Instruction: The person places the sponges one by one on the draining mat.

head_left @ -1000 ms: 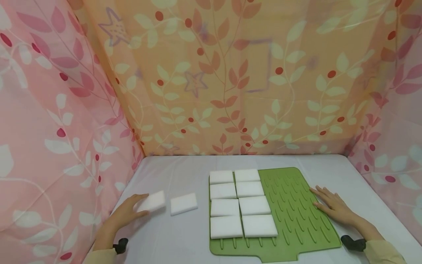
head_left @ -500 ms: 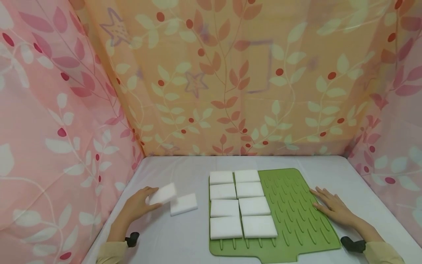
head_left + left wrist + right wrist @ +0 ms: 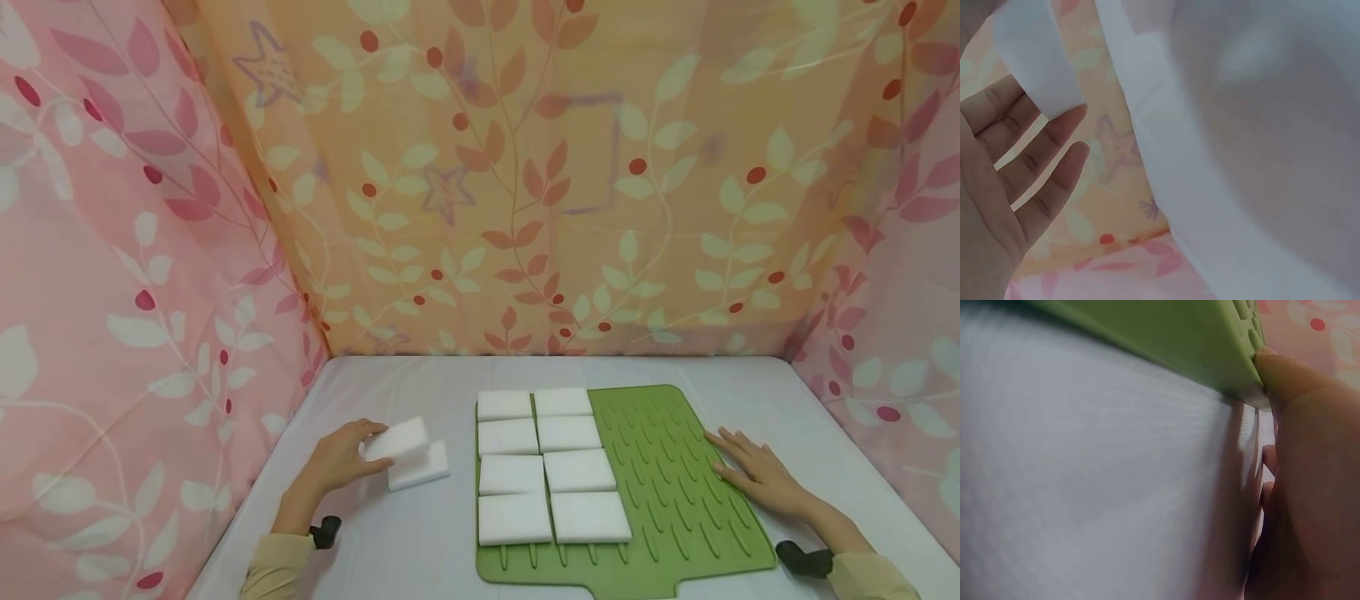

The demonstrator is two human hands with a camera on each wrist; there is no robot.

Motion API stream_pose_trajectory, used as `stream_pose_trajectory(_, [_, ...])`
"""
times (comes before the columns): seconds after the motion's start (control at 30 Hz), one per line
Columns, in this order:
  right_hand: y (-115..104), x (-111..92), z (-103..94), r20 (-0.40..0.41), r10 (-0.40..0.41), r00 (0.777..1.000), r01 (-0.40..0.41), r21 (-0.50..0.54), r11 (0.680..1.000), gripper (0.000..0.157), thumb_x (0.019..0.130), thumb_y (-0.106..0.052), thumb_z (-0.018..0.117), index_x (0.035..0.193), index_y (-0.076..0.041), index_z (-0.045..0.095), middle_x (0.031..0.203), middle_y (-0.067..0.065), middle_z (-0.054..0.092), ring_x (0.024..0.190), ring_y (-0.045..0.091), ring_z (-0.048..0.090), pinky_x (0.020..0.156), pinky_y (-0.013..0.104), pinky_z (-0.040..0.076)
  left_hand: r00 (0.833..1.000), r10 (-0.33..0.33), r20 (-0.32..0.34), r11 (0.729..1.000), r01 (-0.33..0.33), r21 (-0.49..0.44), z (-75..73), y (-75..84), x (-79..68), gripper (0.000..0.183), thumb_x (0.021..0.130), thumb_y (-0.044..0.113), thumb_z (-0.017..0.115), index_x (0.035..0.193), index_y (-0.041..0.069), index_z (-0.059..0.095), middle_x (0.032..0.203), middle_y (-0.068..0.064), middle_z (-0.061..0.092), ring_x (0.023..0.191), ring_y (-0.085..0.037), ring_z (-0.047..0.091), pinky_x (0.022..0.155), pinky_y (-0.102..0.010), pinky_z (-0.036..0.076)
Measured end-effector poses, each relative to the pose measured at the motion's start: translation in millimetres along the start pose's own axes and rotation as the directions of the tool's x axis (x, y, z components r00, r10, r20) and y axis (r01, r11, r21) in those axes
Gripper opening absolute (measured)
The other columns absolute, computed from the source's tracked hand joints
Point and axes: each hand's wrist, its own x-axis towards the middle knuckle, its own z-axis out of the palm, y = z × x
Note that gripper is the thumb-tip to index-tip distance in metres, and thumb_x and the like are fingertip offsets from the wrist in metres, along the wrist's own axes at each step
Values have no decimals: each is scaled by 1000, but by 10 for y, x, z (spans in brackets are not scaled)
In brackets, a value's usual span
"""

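Observation:
My left hand (image 3: pixel 341 458) pinches a white melamine-type sponge (image 3: pixel 401 437) between thumb and fingers, held above the table. In the left wrist view the held sponge (image 3: pixel 1041 59) appears at the fingertips. Just below and behind it a second white sponge (image 3: pixel 420 471) lies on the table, partly covered by the held one. A green ridged drying mat (image 3: pixel 667 492) carries several white sponges (image 3: pixel 513 518) in two columns on its left half. My right hand (image 3: pixel 761 475) rests at the mat's right edge with extended fingers; its thumb touches the mat rim (image 3: pixel 1235 369) in the right wrist view.
A white cloth covers the table (image 3: pixel 405 550). Floral curtains stand around it, a yellow one (image 3: pixel 525 167) at the back and pink ones (image 3: pixel 150 400) at the sides. A black strap piece (image 3: pixel 326 532) sits at each wrist.
My left hand has carried its sponge to the right, from beside the lying sponge to a place over part of it. The right hand and the mat have stayed put.

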Motion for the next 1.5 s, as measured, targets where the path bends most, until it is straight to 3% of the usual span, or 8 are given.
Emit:
stream_pose_trajectory(0.33, [18, -4, -5, 8, 15, 1000, -15, -8, 1000, 55, 94, -24, 53, 144, -12, 33, 142, 31, 29, 133, 53, 15, 105, 61, -13, 999, 45, 23, 999, -45, -26, 59, 183, 160, 54, 68, 50, 77, 110, 18, 65, 97, 7, 61, 82, -8, 53, 68, -32, 47])
stream_pose_trajectory(0.87, [39, 8, 15, 16, 18, 1000, -17, -23, 1000, 55, 95, -25, 51, 145, -11, 32, 143, 31, 28, 133, 53, 13, 106, 58, -14, 992, 89, 90, 992, -80, -95, 173, 378, 382, 63, 67, 59, 73, 115, 22, 61, 104, 9, 60, 88, -7, 54, 74, -32, 48])
stream_pose_trajectory(1.0, [33, 9, 8, 17, 17, 1000, -17, -20, 1000, 55, 95, -26, 51, 144, -10, 32, 143, 31, 28, 133, 53, 14, 106, 60, -13, 991, 91, 99, 991, -79, -112, 205, 437, 435, 64, 66, 57, 74, 117, 21, 60, 107, 8, 60, 90, -8, 54, 77, -33, 48])
stream_pose_trajectory(1.33, [13, 5, -4, 13, 17, 1000, -17, -10, 1000, 55, 94, -25, 52, 144, -12, 33, 142, 31, 29, 133, 52, 14, 105, 62, -12, 982, 166, 88, 974, -150, -168, 280, 629, 547, 59, 72, 45, 76, 121, 17, 58, 111, 5, 59, 97, -12, 56, 82, -37, 48])
stream_pose_trajectory(1.5, [-1, 8, -19, 15, 20, 1000, -20, -2, 1000, 55, 94, -25, 53, 144, -11, 34, 142, 32, 29, 131, 55, 16, 104, 65, -10, 974, 205, 99, 967, -186, -176, 314, 730, 605, 62, 74, 47, 73, 125, 16, 57, 113, 5, 58, 100, -12, 55, 84, -36, 48])
